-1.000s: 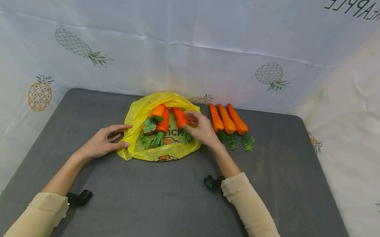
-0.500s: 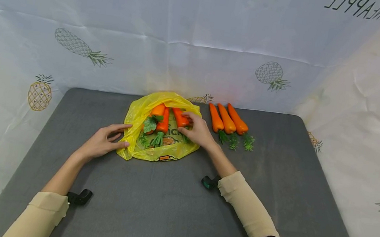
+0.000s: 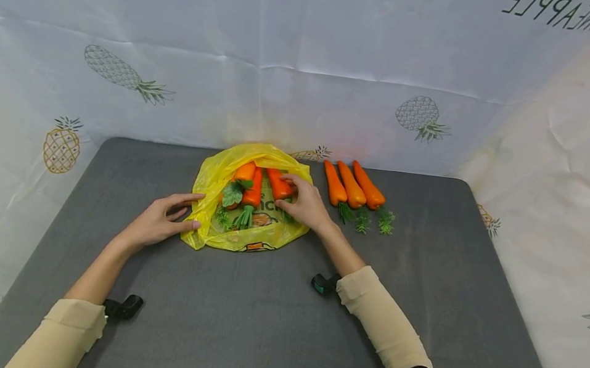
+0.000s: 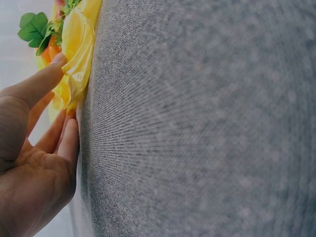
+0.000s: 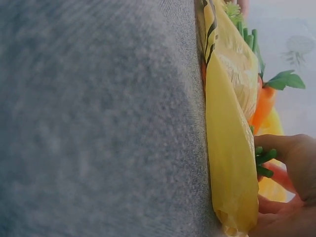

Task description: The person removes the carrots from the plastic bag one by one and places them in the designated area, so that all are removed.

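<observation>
A yellow plastic bag [image 3: 207, 182] lies on the table with its mouth spread wide. My right hand [image 3: 307, 205] reaches over its right side and holds a carrot [image 3: 276, 183] by the thick end, thumb and fingers on either side. Green stems [image 5: 265, 156] poke out by the thumb in the right wrist view. Beside it in the bag lie another carrot [image 3: 253, 190] and orange vegetables [image 3: 245, 171] with a green leaf [image 3: 232, 194], partly covered. My left hand [image 3: 158, 221] touches the bag's left edge, thumb and fingers apart and fairly straight.
Right of the bag, three carrots [image 3: 351, 184] with green tops lie side by side near the far edge of the grey table [image 3: 231, 325]. A white cloth with pineapple prints [image 3: 417, 114] hangs behind and beside the table.
My right hand has shifted slightly left and its fingers now lie closer around the carrot, covering more of its green top. My left hand and the bag have hardly moved.
</observation>
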`<state>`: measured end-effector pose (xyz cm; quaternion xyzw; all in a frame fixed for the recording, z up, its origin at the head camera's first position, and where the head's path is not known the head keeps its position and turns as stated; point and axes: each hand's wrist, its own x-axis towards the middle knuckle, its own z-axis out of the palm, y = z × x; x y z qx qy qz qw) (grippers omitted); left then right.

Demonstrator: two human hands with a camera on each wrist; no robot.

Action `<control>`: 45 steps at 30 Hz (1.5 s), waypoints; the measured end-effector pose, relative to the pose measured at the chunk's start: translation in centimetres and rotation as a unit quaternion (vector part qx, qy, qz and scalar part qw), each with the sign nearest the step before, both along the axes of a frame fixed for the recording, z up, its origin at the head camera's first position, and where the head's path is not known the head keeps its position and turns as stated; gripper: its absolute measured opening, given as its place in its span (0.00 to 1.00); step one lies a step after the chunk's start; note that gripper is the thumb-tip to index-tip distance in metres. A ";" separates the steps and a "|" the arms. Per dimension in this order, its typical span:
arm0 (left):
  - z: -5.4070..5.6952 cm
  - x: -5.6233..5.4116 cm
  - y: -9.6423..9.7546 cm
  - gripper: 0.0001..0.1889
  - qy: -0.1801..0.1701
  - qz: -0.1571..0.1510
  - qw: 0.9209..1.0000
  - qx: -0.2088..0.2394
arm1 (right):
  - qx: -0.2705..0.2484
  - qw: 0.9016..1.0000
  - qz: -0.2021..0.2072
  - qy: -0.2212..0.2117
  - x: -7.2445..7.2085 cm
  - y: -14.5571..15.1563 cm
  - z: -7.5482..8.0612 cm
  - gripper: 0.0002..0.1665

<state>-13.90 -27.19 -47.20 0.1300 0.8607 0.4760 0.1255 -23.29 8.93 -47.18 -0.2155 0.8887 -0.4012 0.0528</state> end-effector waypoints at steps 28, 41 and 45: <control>-0.2 0.0 -0.2 0.36 0.002 -0.004 1.000 -0.002 | -0.037 0.999 0.018 -0.008 2.2 0.9 2.9 0.31; -0.1 0.0 -0.2 0.37 -0.002 0.001 1.000 0.000 | -0.048 0.998 0.039 -0.015 3.7 2.0 5.1 0.30; 0.0 0.0 -0.1 0.36 -0.002 0.001 1.000 0.002 | -0.055 0.997 0.044 -0.020 4.2 2.6 5.8 0.30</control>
